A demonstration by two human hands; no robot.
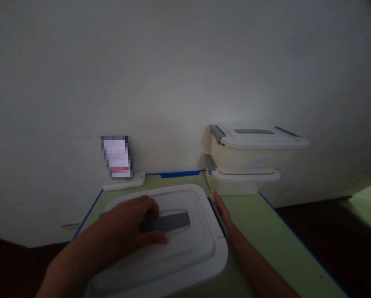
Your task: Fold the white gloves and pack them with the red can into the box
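A storage box with a white lid [201, 248] is close in front of me on the green table, its lower body hidden beneath the lid. My left hand [132, 225] lies over the lid, thumb and curled fingers on either side of the grey handle [176, 221]. At the box's right end, my right hand [224, 213] presses against the dark grey latch [217, 216]. One of its digits points up along the latch; the rest are hidden behind the edge, and it appears to grip that side.
Two lidded boxes, an upper one [244, 155] on a lower one [232, 184], are stacked at the back right against the wall. A blurred-out screen [119, 157] stands on a white base [125, 182] at the back left. Blue tape [182, 174] edges the table.
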